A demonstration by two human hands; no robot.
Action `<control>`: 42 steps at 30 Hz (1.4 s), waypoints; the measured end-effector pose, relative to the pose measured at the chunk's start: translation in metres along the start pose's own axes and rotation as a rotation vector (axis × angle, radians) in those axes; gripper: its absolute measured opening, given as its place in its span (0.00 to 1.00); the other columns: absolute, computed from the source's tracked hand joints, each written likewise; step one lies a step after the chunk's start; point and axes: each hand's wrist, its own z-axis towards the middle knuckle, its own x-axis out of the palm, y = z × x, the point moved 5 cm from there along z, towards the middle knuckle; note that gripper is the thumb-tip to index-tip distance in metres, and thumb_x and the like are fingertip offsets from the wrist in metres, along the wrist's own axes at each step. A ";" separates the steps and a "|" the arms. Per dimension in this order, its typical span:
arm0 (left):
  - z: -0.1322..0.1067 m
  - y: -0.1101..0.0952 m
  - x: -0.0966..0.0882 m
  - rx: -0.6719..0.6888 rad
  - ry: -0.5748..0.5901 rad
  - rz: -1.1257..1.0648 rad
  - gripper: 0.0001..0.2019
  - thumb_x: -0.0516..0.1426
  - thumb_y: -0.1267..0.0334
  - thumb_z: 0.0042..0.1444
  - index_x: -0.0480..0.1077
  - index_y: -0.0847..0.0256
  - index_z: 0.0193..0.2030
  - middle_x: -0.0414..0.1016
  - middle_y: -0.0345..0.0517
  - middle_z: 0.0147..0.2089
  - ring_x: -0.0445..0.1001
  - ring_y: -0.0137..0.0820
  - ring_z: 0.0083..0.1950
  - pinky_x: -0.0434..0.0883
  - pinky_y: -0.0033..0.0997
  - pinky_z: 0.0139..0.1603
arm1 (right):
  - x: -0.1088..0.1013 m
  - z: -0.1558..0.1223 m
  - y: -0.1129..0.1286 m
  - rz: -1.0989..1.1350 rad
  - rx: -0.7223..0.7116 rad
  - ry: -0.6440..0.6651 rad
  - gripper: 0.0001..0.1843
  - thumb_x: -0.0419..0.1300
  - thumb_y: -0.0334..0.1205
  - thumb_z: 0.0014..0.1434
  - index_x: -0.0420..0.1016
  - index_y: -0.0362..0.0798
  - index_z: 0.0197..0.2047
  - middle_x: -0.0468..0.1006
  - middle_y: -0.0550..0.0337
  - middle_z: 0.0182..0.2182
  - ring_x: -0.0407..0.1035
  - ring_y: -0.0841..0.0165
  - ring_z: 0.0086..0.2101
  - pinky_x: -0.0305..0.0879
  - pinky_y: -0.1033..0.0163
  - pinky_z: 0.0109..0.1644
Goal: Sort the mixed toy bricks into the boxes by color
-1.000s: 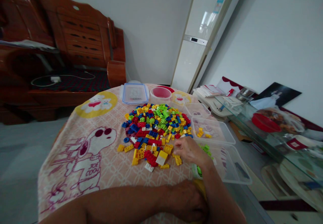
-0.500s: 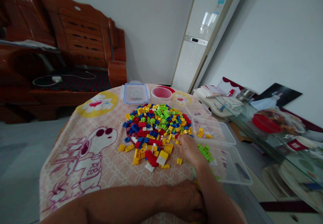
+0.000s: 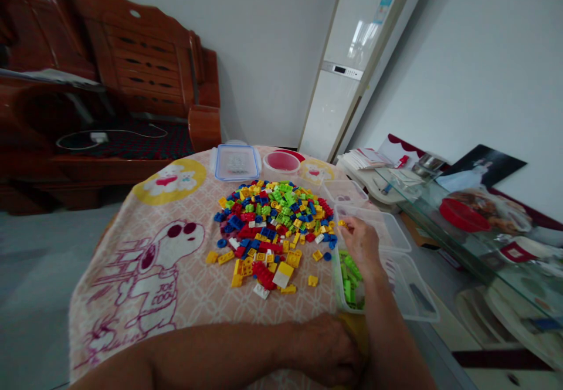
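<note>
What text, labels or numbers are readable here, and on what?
"JOE COOL", faint and only roughly legible: on the cartoon dog's shirt printed on the tablecloth.
Blue sticker on the white air conditioner: too small to read.
Dark display panel on the same unit: nothing legible.
Print on the blue-rimmed lid: blurred.
Papers on the side table: blurred.

Carved wooden bench (image 3: pixel 132 56) (white charger (image 3: pixel 97 138) on its seat), tall white air conditioner (image 3: pixel 352 67), glass side table (image 3: pixel 433 220).
</note>
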 end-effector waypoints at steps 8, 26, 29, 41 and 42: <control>0.000 -0.002 -0.004 -0.011 -0.015 0.027 0.07 0.59 0.60 0.59 0.75 0.58 0.34 0.81 0.41 0.33 0.77 0.31 0.32 0.60 0.30 0.23 | 0.001 0.005 -0.027 -0.191 0.099 -0.003 0.13 0.58 0.36 0.63 0.82 0.48 0.48 0.84 0.49 0.41 0.76 0.62 0.39 0.60 0.62 0.39; -0.001 0.000 0.000 0.006 -0.023 -0.048 0.08 0.57 0.61 0.61 0.77 0.58 0.38 0.83 0.41 0.37 0.79 0.32 0.35 0.67 0.29 0.28 | 0.032 -0.024 0.039 0.034 -0.336 0.365 0.13 0.61 0.33 0.60 0.82 0.49 0.47 0.84 0.54 0.41 0.76 0.64 0.43 0.62 0.64 0.46; -0.002 0.001 -0.001 0.014 -0.023 -0.053 0.08 0.57 0.61 0.61 0.78 0.57 0.39 0.83 0.41 0.39 0.80 0.33 0.37 0.68 0.30 0.28 | 0.045 -0.033 0.043 -0.045 -0.402 0.470 0.15 0.63 0.32 0.58 0.82 0.49 0.48 0.84 0.51 0.44 0.75 0.62 0.46 0.62 0.63 0.49; -0.002 -0.001 -0.001 0.018 -0.033 -0.046 0.07 0.57 0.62 0.60 0.78 0.56 0.39 0.83 0.40 0.38 0.79 0.32 0.36 0.68 0.30 0.28 | 0.034 -0.023 0.044 0.094 -0.357 0.329 0.12 0.59 0.28 0.57 0.83 0.48 0.39 0.83 0.53 0.40 0.74 0.63 0.42 0.64 0.62 0.48; -0.002 -0.001 -0.001 0.016 -0.033 -0.042 0.07 0.57 0.62 0.60 0.77 0.56 0.38 0.83 0.40 0.38 0.79 0.32 0.36 0.67 0.30 0.28 | 0.029 -0.020 0.040 0.120 -0.335 0.283 0.12 0.59 0.28 0.57 0.83 0.48 0.39 0.83 0.53 0.40 0.74 0.64 0.42 0.64 0.62 0.48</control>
